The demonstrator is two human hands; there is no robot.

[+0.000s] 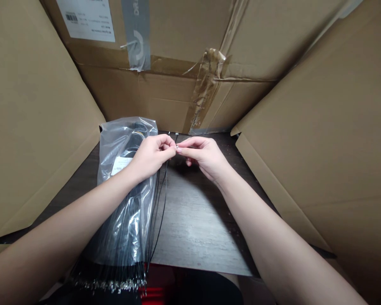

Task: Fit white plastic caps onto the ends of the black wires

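My left hand [154, 156] is closed in a pinch over the dark tabletop. From beneath its fingers a thin black wire [163, 207] runs down towards the table's front edge. My right hand [206, 156] meets it fingertip to fingertip, also pinched. A tiny pale end piece [177, 147] shows between the two hands; its exact shape is too small to make out. Under my left forearm lies a clear plastic bag [130, 228] full of black wires. Their bare metallic ends [114, 283] stick out of the bag's near end, over the table edge.
Large cardboard boxes [174, 89] close off the back, with cardboard panels on the left [34, 118] and right [330, 140]. Two small white-tipped wire ends [177, 134] lie behind my hands. Something red [158, 281] shows below the front edge of the wooden tabletop [203, 228].
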